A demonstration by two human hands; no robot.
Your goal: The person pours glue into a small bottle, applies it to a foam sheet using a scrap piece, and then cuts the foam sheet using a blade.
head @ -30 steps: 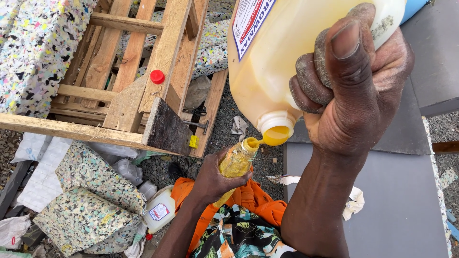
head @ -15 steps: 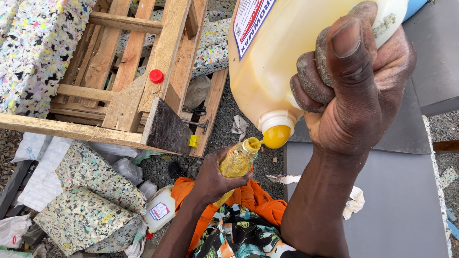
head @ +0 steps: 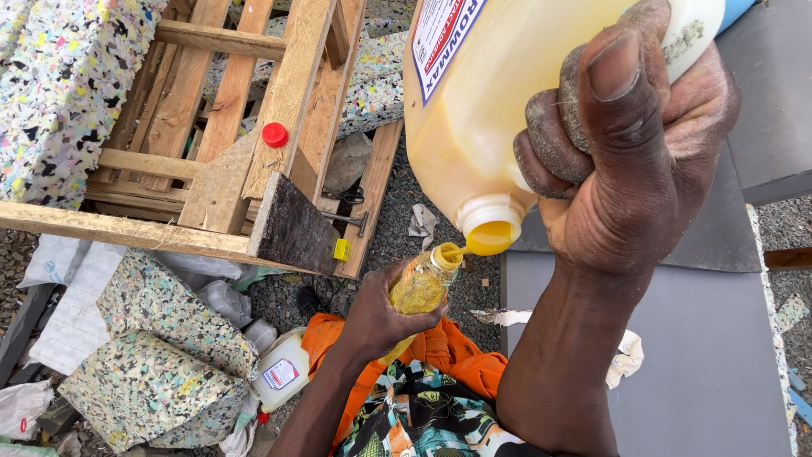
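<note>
Small bottle (head: 420,283), nearly full of yellow liquid, held tilted above lap, mouth just under jug spout. Left hand (head: 381,317) grip clenched round bottle body. Large jug (head: 486,118) tipped spout-down over it, right hand (head: 630,161) grip wrapped tight on jug handle. Versus half second ago: thin yellow stream still running, jug and bottle positions near unchanged. Behind: wooden frame (head: 254,127) with red cap (head: 274,134) on it, speckled foam blocks (head: 148,372), white bottle (head: 282,372) on ground, grey panel (head: 710,355) at right.

A single head-mounted camera looked steeply downward from the person's own viewpoint. It sat very near the right hand (head: 630,161), which filled the upper frame; the gravel ground (head: 406,228) lay farther below.
</note>
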